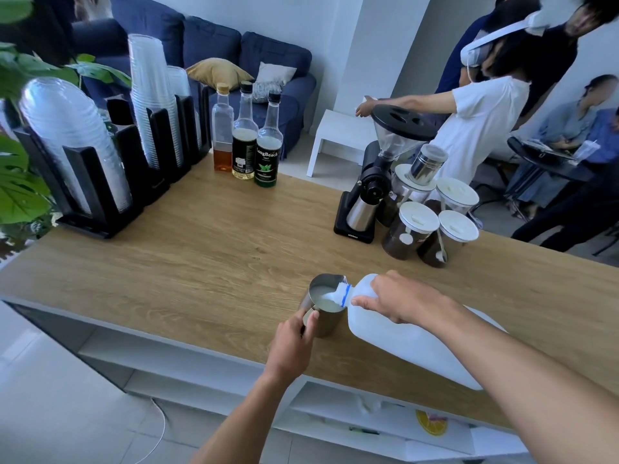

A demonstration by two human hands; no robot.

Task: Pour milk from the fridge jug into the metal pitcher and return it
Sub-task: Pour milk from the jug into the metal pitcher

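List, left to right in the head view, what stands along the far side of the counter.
Cup holder rack, amber bottle, yellow syrup bottle, mint syrup bottle, coffee grinder, coffee jars.

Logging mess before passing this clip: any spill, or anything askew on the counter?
No milk shows on the counter around the pitcher; the jug is tipped with its mouth over the rim. One oddity: a steel tin leans tilted on the jar lids beside the grinder.
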